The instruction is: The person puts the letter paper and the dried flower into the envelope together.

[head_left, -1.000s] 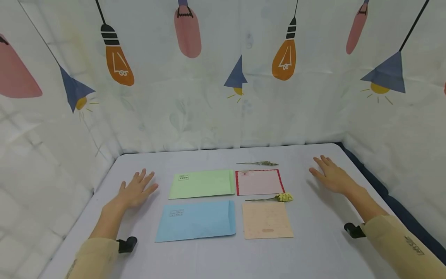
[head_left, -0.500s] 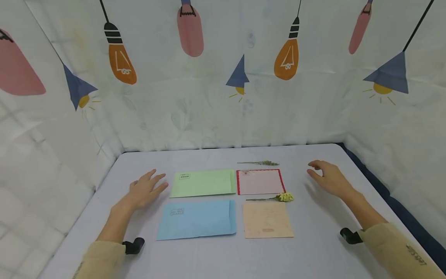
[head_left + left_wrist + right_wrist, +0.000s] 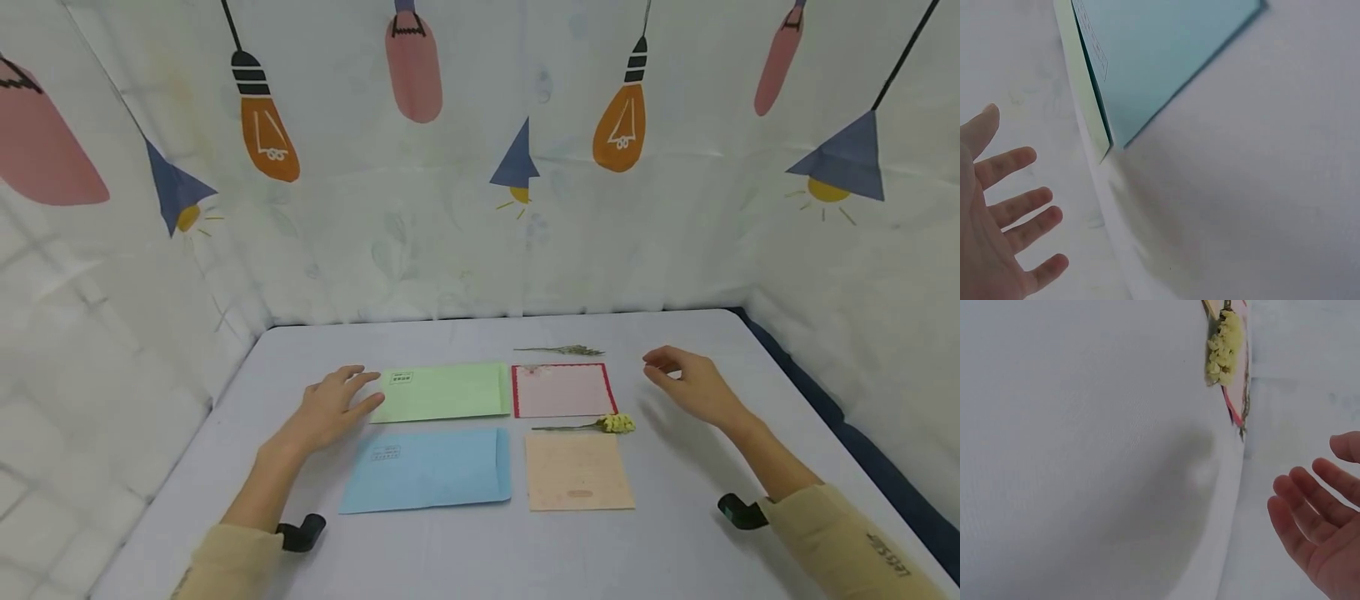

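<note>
— Head view: left hand, fingers spread and empty, at the green envelope's 9 o'clock edge; right hand, loosely curled, empty, at 3 o'clock of the red-bordered card.

— Right wrist alone shows the yellow flower close up.

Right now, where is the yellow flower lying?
In the head view, the yellow flower lies right of centre, between the red-bordered card and the beige card.
</note>
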Demonstrator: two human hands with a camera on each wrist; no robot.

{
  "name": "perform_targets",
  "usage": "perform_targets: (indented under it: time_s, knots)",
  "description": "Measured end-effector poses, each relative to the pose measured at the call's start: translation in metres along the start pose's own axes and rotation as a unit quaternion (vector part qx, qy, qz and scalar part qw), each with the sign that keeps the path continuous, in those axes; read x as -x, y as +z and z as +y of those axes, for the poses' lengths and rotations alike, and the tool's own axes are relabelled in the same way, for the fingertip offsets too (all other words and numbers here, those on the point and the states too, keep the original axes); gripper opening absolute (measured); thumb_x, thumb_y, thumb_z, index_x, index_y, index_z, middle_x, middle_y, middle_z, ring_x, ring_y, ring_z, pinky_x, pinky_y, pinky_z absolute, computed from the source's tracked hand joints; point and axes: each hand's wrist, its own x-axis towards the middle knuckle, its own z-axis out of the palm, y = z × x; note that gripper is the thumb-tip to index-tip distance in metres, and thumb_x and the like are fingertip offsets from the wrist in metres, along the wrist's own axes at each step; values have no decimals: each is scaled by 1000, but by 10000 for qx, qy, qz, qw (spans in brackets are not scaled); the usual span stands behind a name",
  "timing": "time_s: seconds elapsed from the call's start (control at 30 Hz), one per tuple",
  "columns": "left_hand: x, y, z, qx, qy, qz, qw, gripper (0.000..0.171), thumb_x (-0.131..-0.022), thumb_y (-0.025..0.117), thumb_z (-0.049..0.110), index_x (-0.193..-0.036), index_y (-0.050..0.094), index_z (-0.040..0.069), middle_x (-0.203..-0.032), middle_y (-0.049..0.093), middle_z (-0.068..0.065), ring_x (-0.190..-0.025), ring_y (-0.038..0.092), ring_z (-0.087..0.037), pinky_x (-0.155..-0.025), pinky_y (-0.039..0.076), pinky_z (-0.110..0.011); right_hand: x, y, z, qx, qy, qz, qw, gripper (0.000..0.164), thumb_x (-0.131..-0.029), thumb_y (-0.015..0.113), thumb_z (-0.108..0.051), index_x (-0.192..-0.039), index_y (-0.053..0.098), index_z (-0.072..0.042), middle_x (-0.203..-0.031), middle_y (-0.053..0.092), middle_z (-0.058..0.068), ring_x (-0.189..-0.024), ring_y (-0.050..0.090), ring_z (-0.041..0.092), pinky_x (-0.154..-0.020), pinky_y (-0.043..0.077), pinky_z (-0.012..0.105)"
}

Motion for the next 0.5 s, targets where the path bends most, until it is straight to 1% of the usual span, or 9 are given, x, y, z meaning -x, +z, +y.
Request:
perform_targets:
  time_s: [0.2,0.33,0.43,0.5]
  knots:
    - [-3,4,14,-54,283,-31,9996,54,-105,58,42,-144,57,5,-146,49,-27,-135,44,-48,-102,29,-73,2,9,-7,-142,93,54,9998,34,-105,62,-25,-127,65,0,-115,70,13,-107,65,34,-84,55,46]
    - [-5,9,24,-30,512,-54,9987,53,-105,58,44,-144,59,8,-145,51,-24,-133,47,-45,-103,31,-71,3,15,-13,-301,138,95,9994,32,-105,62,-25,-126,65,0,-113,70,12,-103,66,32,-79,56,38]
    - [-6,14,31,-14,668,-55,9977,54,-104,57,46,-143,60,9,-144,52,-21,-133,48,-42,-104,32,-69,2,20,-18,-506,115,95,9986,30,-104,63,-23,-125,65,-1,-112,70,13,-98,68,29,-75,56,30]
    - [-6,16,36,-8,748,-88,9972,55,-104,57,47,-143,60,9,-145,53,-20,-133,49,-41,-104,32,-68,1,23,-22,-688,69,71,9976,28,-104,64,-21,-124,65,-1,-111,70,15,-96,69,28,-74,56,27]
